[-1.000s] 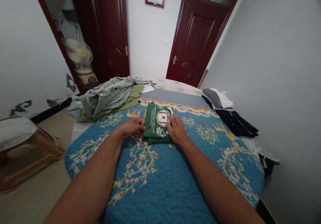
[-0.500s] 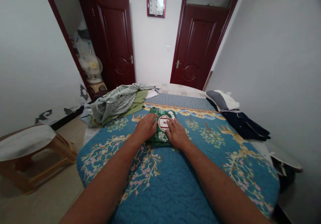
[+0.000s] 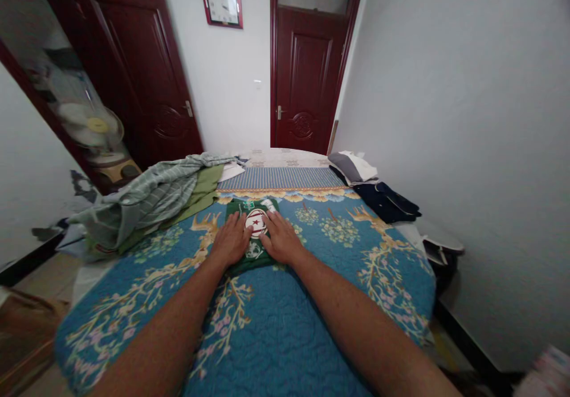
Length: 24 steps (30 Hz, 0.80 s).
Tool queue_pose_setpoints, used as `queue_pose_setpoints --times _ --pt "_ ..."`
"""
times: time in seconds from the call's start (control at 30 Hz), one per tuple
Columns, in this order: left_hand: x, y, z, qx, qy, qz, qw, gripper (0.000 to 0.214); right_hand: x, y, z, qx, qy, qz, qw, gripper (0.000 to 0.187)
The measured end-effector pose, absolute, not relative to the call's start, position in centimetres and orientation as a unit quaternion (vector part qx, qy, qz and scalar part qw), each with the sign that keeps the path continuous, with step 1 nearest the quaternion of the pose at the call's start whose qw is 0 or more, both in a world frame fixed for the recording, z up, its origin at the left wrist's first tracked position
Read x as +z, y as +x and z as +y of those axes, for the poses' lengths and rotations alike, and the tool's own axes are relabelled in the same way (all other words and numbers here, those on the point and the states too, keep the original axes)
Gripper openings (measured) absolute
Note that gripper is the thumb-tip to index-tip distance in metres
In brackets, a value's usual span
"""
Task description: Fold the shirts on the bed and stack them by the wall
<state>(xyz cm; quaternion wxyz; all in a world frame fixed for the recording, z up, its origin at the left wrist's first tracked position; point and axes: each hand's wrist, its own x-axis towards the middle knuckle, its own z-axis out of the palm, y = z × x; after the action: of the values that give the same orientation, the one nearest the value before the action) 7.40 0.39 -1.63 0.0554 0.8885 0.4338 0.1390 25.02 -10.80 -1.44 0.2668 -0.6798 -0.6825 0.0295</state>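
While the folded green cloth [image 3: 256, 222] sits on a blue quilt [image 3: 285, 332], left hand [image 3: 231, 241] and right hand [image 3: 282, 238] just lie flat on it, fingers kinda apart.

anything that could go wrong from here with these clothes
The left hand and right hand both lie on the green folded cloth; an uneven push might shift its layers or wrinkle it. The loose gray checked cloth lies heaped at the left edge of the blue cover, so a bump could slide it off. The dark folded cloth, near the right edge, might slip too.
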Motion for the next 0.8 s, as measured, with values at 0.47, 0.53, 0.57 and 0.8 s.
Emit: queue_pose_setpoints --times 0.47,0.53,0.57,0.8 --pt "-1.5 6.0 0.6 0.119 0.852 0.509 0.037 0.080 -0.6 25.1 -11.2 0.066 -0.700 -0.667 0.246 0.081" --pt "-1.5 5.6 0.1 0.122 0.855 0.504 0.030 0.080 -0.7 25.5 -11.4 0.066 -0.688 -0.682 0.237 0.087" --pt "-1.5 5.3 -0.3 0.120 0.856 0.502 0.030 0.080 -0.8 25.7 -11.5 0.064 -0.683 -0.689 0.233 0.089" --pt "-1.3 3.1 -3.7 0.120 0.861 0.492 0.037 0.074 -1.3 25.5 -12.3 0.042 -0.698 -0.671 0.247 0.086"
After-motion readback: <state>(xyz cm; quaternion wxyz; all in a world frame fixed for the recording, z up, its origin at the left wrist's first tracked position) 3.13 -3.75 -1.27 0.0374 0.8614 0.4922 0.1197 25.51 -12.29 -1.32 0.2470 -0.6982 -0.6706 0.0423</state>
